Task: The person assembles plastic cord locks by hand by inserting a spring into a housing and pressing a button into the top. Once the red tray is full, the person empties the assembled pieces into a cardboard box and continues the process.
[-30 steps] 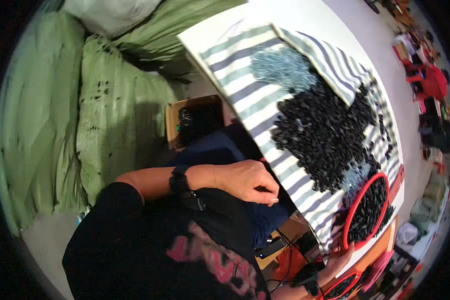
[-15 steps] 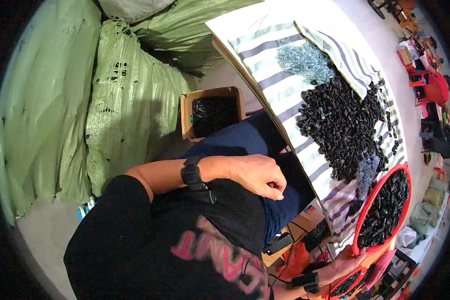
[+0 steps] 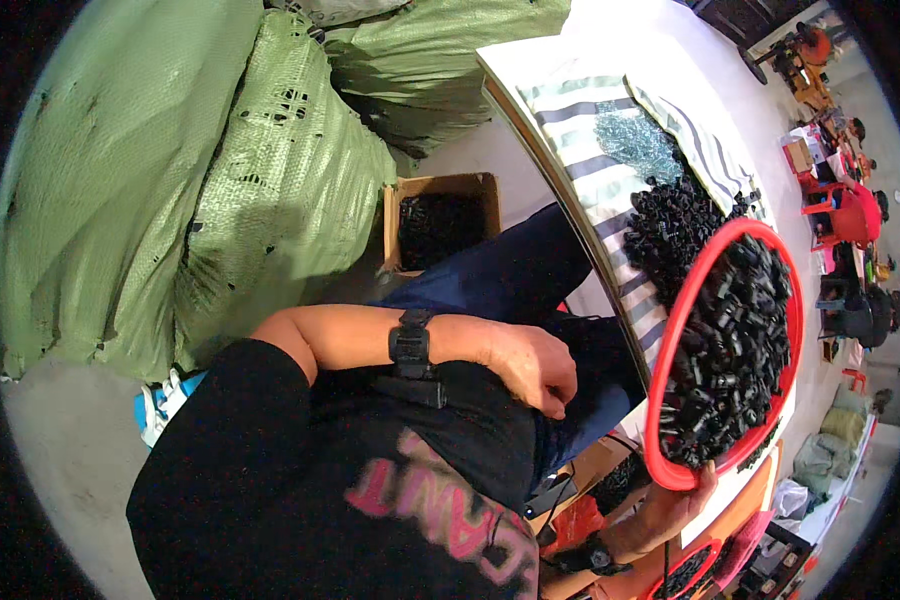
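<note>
We're lifting the red basket point(image 3: 670, 330) of black parts point(image 3: 735, 350) over the tabletop point(image 3: 560, 110) pile, right hand point(image 3: 675, 500) gripping its rim; left hand point(image 3: 530, 365) resting clenched, empty. Nothing's dumped yet.

Black short-sleeved shirt point(image 3: 300, 480) with pink lettering — black wristwatch point(image 3: 410, 343), navy trousers point(image 3: 530, 270).

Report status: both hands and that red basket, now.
Left hand closed in a loose fist at the lap, holding nothing visible. Right hand grips red basket rim from below. Basket full of black parts, tilted over the striped cloth.
</note>
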